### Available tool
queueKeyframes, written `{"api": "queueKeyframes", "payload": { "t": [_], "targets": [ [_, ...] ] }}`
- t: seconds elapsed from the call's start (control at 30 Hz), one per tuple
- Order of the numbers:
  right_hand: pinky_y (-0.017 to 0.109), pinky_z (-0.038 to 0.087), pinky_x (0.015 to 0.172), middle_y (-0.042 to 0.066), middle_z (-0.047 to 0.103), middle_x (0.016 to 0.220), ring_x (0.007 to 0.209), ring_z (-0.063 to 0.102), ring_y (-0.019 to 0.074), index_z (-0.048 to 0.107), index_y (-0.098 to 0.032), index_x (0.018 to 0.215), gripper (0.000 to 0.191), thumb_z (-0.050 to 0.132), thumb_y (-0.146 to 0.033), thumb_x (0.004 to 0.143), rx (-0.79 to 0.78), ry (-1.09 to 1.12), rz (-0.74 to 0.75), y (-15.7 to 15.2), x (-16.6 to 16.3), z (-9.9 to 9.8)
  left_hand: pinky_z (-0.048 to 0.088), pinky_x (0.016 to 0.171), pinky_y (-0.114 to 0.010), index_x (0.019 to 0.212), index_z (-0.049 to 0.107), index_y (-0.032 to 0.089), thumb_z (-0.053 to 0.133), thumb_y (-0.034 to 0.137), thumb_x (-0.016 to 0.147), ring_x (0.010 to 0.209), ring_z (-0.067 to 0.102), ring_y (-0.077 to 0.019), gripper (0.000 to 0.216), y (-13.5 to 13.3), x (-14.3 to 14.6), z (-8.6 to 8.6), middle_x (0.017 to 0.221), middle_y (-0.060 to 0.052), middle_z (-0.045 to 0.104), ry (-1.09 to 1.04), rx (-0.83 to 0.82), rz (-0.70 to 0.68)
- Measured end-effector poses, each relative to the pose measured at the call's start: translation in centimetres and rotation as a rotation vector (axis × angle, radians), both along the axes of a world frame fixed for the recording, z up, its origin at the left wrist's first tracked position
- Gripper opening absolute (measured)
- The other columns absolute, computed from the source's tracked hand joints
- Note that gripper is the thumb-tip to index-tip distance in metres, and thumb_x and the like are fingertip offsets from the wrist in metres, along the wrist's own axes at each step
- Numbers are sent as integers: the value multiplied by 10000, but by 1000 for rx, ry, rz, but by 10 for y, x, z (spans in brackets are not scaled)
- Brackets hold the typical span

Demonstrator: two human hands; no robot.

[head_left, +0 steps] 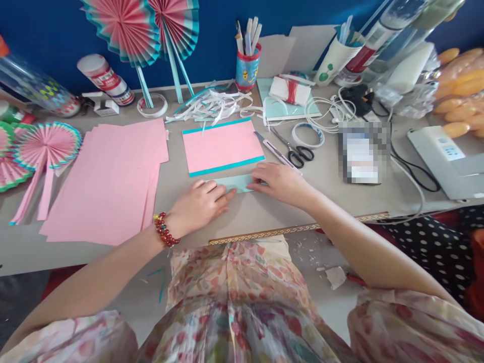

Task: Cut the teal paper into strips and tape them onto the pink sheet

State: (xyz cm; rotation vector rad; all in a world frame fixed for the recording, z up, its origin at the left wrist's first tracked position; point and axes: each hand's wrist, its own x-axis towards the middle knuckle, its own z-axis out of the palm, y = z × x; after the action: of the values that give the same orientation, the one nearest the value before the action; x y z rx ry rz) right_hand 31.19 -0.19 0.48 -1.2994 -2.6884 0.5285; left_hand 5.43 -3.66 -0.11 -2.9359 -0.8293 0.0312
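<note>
strip (236,183) near the tabletop (264,214) front edge, pinned under flat left hand (200,204) and right hand (280,181), may crease crooked if either slides.

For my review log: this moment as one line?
left hand: on teal strip | right hand: on teal strip | pink sheet: beyond strip

Pink sheet (223,146) w/ teal edge bands; pale-teal strip (236,182); plain pink stack (113,181); red bead bracelet (165,230); grey worktop (264,209).
</note>
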Motion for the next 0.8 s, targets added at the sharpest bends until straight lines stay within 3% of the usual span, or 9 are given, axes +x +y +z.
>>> {"api": "queueKeyframes", "payload": {
  "t": [0.13, 0.5, 0.8],
  "targets": [
    [276, 319, 704, 34, 572, 812, 788, 513, 178, 590, -183, 775, 253, 535, -343, 963, 8, -5, -41, 0, 10, -2, 399, 795, -374, 1409, 522, 194, 461, 357, 1030, 963, 549, -248, 417, 1, -2, -1, 998, -89, 630, 31, 4, 18],
    [269, 326, 728, 27, 544, 808, 787, 497, 168, 587, -177, 763, 246, 519, -307, 960, -30, 66, 47, 10, 21, -10, 410, 816, -368, 1419, 513, 241, 448, 407, 1026, 931, 523, -242, 431, 2, -2, -3, 1001, -83, 599, 69, -2, 47],
    [282, 338, 744, 50, 589, 877, 835, 506, 184, 617, -166, 840, 257, 508, -340, 994, 94, 4, 37, 1, 21, -17, 422, 822, -380, 1423, 516, 269, 440, 429, 1025, 923, 509, -246, 436, 2, -3, -5, 992, -77, 573, 54, 10, 55]
  ]
}}
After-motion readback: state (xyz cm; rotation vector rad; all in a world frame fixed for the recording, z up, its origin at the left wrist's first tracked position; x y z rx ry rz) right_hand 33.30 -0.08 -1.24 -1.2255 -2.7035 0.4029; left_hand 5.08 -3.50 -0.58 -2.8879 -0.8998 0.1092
